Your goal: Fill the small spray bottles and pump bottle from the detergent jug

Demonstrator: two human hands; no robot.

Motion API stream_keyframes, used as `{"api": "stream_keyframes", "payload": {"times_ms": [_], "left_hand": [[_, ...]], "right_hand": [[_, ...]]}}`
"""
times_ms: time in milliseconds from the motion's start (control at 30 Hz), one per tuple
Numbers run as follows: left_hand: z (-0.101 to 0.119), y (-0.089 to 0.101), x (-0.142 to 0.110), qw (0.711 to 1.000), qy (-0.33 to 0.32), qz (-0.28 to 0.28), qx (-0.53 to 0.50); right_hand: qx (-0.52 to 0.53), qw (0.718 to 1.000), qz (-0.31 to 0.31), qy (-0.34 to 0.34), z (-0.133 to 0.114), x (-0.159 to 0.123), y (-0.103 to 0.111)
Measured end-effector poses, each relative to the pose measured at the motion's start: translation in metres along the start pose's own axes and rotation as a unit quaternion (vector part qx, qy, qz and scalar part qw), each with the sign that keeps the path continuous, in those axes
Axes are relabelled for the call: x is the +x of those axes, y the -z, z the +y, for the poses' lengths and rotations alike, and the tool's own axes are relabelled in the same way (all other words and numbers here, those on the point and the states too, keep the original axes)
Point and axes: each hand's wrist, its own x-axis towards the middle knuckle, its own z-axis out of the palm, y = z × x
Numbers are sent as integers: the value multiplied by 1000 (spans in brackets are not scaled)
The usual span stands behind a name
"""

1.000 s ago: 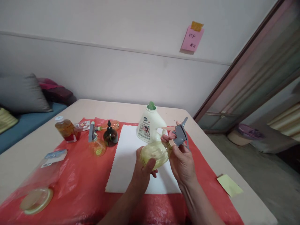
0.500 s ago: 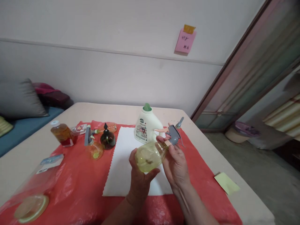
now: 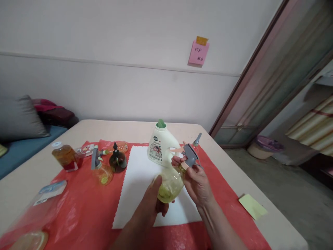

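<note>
My left hand [image 3: 152,203] is wrapped round the round body of a clear yellowish spray bottle [image 3: 170,184], held tilted above a white sheet [image 3: 140,180]. My right hand [image 3: 196,182] grips the bottle's neck and its grey trigger head [image 3: 190,156], fingers closed round it. A little liquid lies in the bottle's lower part. Just behind the bottle stands a white detergent jug with a green cap [image 3: 159,146].
A red plastic cover [image 3: 85,208] lies on the beige table [image 3: 125,128]. On it at the left are a second spray bottle [image 3: 100,168], a dark round bottle [image 3: 117,160], an amber bottle [image 3: 65,158] and a clear bag [image 3: 39,208]. A yellow note [image 3: 253,206] lies near the right edge.
Both hands have lowered and tipped the spray bottle a little nearer to me. The view has shifted, so the table's objects sit lower and further left in the picture.
</note>
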Motion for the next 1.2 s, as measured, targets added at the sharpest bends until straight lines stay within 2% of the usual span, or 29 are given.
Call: {"api": "stream_keyframes", "payload": {"times_ms": [67, 100, 367, 467, 633, 767, 833, 900, 967, 1067, 1133, 1200], "left_hand": [[1, 1, 1, 999, 36, -27, -20], [1, 1, 1, 999, 34, -30, -23], [-2, 1, -2, 991, -115, 32, 52], [-1, -2, -3, 984, -160, 66, 50], [-5, -6, -5, 952, -274, 127, 43], [-14, -10, -7, 925, -307, 188, 119], [-19, -13, -6, 919, -313, 197, 135], [-22, -16, -4, 930, -312, 159, 110], [-20, -16, -2, 953, -284, 95, 56], [-12, -9, 0, 986, -165, 5, -33], [-6, -2, 0, 994, -76, -54, -57], [-2, 2, -1, 994, -44, -86, -52]], "right_hand": [[-4, 1000, 0, 6, 2, 0, 0], [-4, 1000, 2, 6, 3, 0, 0], [3, 999, 33, -1, 10, -3, -7], [-5, 999, 38, 3, 11, -4, -9], [12, 998, 61, 14, 9, -5, -17], [18, 998, 62, 26, 7, -8, -25], [22, 997, 68, 29, 6, -9, -27], [29, 996, 79, 43, 3, -8, -26], [33, 994, 83, 61, 0, -7, -23], [30, 994, 75, 67, -5, -5, -17], [18, 996, 66, 55, -6, -6, -15], [6, 997, 60, 38, -5, -7, -16]]}}
